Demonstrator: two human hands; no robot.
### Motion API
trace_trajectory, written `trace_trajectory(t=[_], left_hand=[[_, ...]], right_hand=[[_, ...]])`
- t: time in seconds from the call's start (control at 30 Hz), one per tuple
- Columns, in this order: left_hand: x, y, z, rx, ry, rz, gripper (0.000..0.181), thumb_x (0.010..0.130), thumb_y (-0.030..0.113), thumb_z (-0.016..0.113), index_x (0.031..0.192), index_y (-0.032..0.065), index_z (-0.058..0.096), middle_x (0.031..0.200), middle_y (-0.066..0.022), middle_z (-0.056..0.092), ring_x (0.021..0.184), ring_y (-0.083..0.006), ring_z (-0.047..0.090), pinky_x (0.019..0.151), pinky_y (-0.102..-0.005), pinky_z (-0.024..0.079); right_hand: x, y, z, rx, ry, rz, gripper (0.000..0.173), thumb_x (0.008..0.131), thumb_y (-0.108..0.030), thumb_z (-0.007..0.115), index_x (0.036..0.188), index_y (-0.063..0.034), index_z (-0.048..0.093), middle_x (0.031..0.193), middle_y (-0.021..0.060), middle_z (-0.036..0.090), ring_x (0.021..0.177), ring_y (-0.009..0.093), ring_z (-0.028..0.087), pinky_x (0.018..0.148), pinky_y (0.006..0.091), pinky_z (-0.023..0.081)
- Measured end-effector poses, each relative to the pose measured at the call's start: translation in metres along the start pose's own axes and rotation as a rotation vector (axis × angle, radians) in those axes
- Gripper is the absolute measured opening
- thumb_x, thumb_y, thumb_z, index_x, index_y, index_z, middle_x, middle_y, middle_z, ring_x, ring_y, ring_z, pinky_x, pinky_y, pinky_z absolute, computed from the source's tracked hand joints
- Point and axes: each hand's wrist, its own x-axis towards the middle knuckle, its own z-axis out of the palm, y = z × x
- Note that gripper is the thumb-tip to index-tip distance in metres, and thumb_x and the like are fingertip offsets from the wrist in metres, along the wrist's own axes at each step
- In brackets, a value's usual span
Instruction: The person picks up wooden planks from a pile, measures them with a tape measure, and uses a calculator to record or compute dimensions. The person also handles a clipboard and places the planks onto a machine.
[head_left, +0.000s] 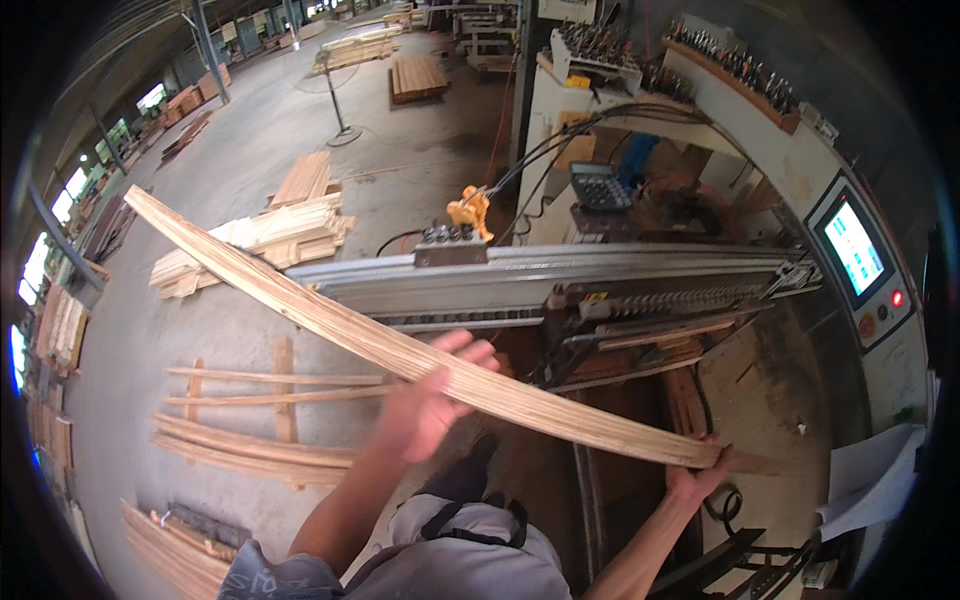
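A long wooden board (345, 330) slants across the view in front of me, from upper left to lower right, above the floor. Near its middle, my left hand (435, 405) supports it from below, with the thumb at the near edge and the fingers spread past the far edge. My right hand (697, 465) grips the board near its right end, fingers around the edge. Beyond the board stands a woodworking machine with a metal rail (510, 277) and a dark clamp-like carriage (559, 330).
A control panel with a lit screen (853, 247) stands at the right. Stacked boards (255, 240) lie on the floor beyond the board, and long strips rest on crosspieces (283, 397) at the left. More planks (169, 547) lie at the lower left. Paper sheets (870, 480) hang at the right.
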Motion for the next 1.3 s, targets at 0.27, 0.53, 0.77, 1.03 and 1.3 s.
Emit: trace_trajectory(t=[0.27,0.53,0.77,1.03,1.3], left_hand=[[0.098,-0.019,-0.01,-0.048,0.02,-0.173,0.071,0.1,0.015,0.059,0.163,0.0002,0.03,0.159,-0.0294,0.045,0.146,-0.0403,0.048,0.122,-0.0547,0.037],[0.129,-0.024,-0.068,-0.064,0.105,-0.069,0.069,0.105,0.025,0.056,0.162,-0.0017,0.03,0.163,-0.0256,0.041,0.153,-0.0401,0.039,0.127,-0.0557,0.03],[0.131,-0.088,-0.026,-0.16,0.229,-0.176,0.056,0.111,0.033,0.051,0.154,-0.0018,0.041,0.162,-0.0265,0.041,0.152,-0.0438,0.039,0.127,-0.0589,0.03],[0.2,-0.11,-0.018,0.01,0.571,-0.046,0.052,0.109,0.036,0.057,0.146,0.0,0.051,0.141,-0.0221,0.064,0.133,-0.0339,0.062,0.113,-0.0449,0.05],[0.19,-0.105,-0.007,0.146,0.759,0.121,0.049,0.099,0.039,0.074,0.13,0.0024,0.063,0.113,-0.0148,0.076,0.097,-0.026,0.075,0.083,-0.0395,0.061]], right_hand=[[0.021,0.03,0.035,0.004,-0.089,-0.064,0.024,0.103,-0.028,0.068,0.107,-0.0049,0.063,0.085,0.0051,0.065,0.08,0.019,0.066,0.079,0.0332,0.062],[0.023,0.095,0.08,-0.161,-0.174,0.084,0.023,0.102,-0.025,0.069,0.106,-0.0027,0.066,0.104,0.0114,0.069,0.104,0.026,0.066,0.106,0.0443,0.055],[0.016,0.176,0.117,-0.211,-0.274,0.498,0.032,0.106,-0.023,0.064,0.131,-0.0031,0.061,0.135,0.0119,0.065,0.132,0.029,0.061,0.118,0.0429,0.048],[0.078,0.182,0.11,-0.889,-0.711,1.12,0.044,0.108,-0.026,0.064,0.143,0.0003,0.058,0.134,0.0142,0.07,0.121,0.023,0.069,0.108,0.037,0.055],[0.126,0.016,0.223,-1.991,-1.677,-0.738,0.063,0.08,-0.028,0.088,0.134,-0.0065,0.065,0.119,0.0174,0.072,0.109,0.042,0.067,0.099,0.0508,0.052]])
